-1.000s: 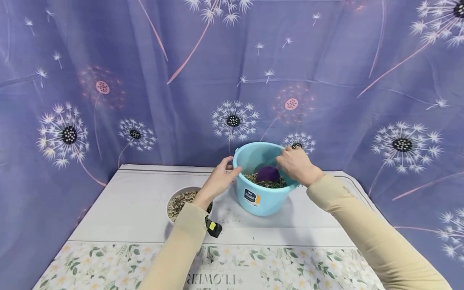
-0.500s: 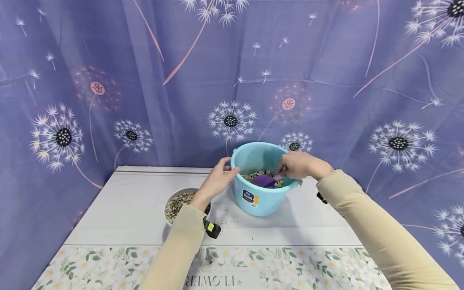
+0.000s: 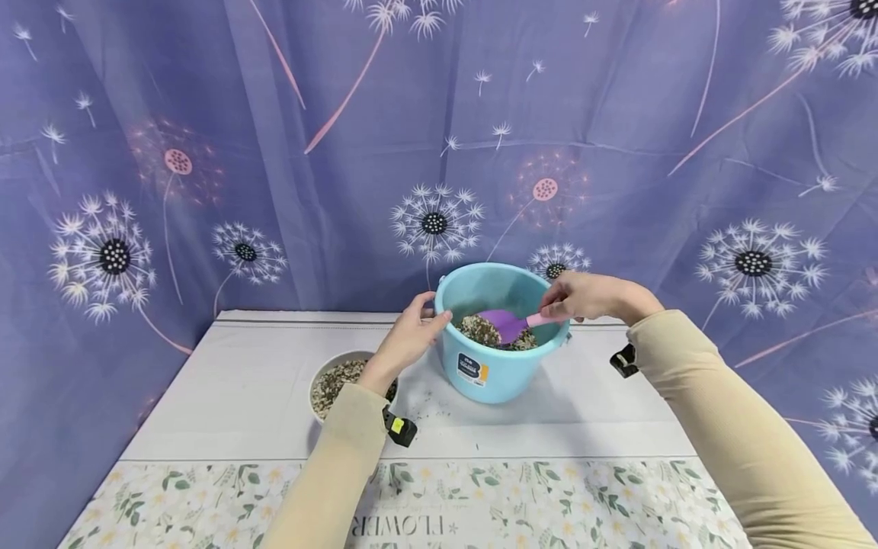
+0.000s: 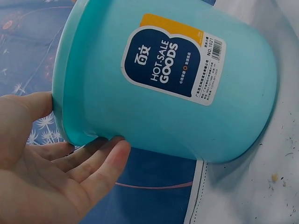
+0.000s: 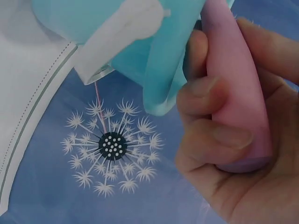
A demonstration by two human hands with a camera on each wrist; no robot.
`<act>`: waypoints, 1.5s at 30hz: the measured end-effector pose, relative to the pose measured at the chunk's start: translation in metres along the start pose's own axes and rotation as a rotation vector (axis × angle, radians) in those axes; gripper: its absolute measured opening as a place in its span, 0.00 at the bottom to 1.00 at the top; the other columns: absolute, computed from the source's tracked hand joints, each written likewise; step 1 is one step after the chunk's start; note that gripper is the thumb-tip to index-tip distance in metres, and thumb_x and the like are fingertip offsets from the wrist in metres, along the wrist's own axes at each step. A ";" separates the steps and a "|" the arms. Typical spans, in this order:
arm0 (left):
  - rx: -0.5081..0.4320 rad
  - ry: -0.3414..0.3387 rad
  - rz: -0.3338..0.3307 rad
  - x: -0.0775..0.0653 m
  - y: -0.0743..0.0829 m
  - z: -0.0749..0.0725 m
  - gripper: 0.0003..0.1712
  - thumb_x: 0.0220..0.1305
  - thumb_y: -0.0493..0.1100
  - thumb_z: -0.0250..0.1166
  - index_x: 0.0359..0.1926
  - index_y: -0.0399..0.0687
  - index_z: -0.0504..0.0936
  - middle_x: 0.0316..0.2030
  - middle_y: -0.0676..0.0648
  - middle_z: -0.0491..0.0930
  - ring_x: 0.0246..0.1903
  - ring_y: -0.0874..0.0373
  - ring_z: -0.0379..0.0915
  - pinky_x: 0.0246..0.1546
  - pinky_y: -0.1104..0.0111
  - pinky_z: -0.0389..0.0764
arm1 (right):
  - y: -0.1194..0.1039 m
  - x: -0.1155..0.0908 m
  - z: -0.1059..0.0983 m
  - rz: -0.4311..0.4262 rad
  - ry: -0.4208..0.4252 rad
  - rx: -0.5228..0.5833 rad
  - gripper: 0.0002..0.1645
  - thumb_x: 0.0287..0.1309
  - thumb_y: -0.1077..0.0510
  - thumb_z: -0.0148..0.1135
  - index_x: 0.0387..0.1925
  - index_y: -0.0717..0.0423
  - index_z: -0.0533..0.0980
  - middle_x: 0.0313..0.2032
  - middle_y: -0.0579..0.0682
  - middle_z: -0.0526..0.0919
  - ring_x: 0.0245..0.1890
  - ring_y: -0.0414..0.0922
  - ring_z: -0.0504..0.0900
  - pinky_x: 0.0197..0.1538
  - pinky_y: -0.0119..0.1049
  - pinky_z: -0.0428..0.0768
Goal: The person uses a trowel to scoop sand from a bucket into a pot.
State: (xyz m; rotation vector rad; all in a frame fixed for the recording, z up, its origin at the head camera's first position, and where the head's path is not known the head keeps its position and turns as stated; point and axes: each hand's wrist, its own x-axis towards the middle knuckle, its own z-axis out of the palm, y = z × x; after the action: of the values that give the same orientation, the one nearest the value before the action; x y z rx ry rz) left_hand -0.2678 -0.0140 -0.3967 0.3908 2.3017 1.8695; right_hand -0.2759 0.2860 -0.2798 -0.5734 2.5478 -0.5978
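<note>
My left hand (image 3: 409,338) holds the rim of a light-blue bucket (image 3: 483,375) at its left side. In the left wrist view its thumb lies at the rim and the other fingers touch the outer wall of the bucket (image 4: 154,119). Over the bucket's right side, my right hand (image 3: 583,296) grips the pink handle (image 5: 238,88) of a hand trowel. The trowel's purple blade (image 3: 506,326) is inside the bucket, with a heap of speckled, grainy soil mix (image 3: 478,329) on it. More mix lies beneath, partly hidden by the blade and the bucket wall.
Left of the bucket, a white bowl (image 3: 310,390) of similar mix stands partly behind the left forearm. Crumbs (image 3: 430,412) are scattered on the white tabletop cloth (image 3: 226,404). A purple dandelion-print curtain (image 3: 343,206) hangs close behind the table.
My right hand has moved to the right, and the trowel's blade has come up from the mix carrying a load, its handle now showing. My left hand stays on the rim.
</note>
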 end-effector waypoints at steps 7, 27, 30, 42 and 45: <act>0.018 0.007 -0.009 -0.002 0.003 -0.001 0.39 0.71 0.52 0.59 0.75 0.47 0.54 0.61 0.39 0.69 0.55 0.49 0.73 0.50 0.60 0.80 | 0.004 0.000 0.003 0.030 0.250 -0.192 0.15 0.66 0.51 0.62 0.45 0.57 0.85 0.34 0.50 0.86 0.32 0.47 0.81 0.39 0.43 0.79; 0.041 0.014 -0.025 0.001 0.002 0.000 0.38 0.71 0.53 0.59 0.75 0.50 0.55 0.62 0.41 0.69 0.53 0.51 0.75 0.49 0.61 0.80 | -0.001 0.014 0.020 0.118 0.385 -0.364 0.15 0.65 0.49 0.63 0.44 0.54 0.85 0.35 0.52 0.86 0.31 0.48 0.81 0.33 0.49 0.81; 0.036 0.011 -0.021 0.001 0.001 0.000 0.38 0.72 0.52 0.59 0.75 0.48 0.54 0.62 0.40 0.69 0.54 0.51 0.74 0.49 0.61 0.80 | -0.009 0.021 0.033 0.118 0.440 -0.562 0.11 0.63 0.51 0.65 0.39 0.52 0.86 0.30 0.51 0.83 0.29 0.50 0.79 0.26 0.49 0.80; 0.024 -0.002 -0.013 0.001 -0.001 0.000 0.38 0.72 0.53 0.58 0.75 0.47 0.55 0.61 0.40 0.69 0.54 0.50 0.74 0.50 0.61 0.80 | -0.014 0.064 0.074 0.115 0.610 -1.019 0.10 0.57 0.69 0.59 0.25 0.57 0.83 0.26 0.58 0.76 0.29 0.53 0.73 0.31 0.52 0.78; 0.027 0.002 -0.008 0.001 -0.001 0.000 0.38 0.72 0.53 0.58 0.75 0.47 0.54 0.61 0.40 0.69 0.54 0.50 0.74 0.50 0.61 0.80 | -0.014 0.069 0.074 0.089 0.571 -0.901 0.09 0.58 0.65 0.62 0.24 0.56 0.81 0.25 0.56 0.78 0.29 0.53 0.76 0.30 0.52 0.79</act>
State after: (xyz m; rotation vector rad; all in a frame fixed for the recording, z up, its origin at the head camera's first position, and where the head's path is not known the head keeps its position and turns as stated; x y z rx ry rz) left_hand -0.2691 -0.0141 -0.3974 0.3823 2.3280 1.8381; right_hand -0.2895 0.2180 -0.3552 -0.6175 3.3086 0.5639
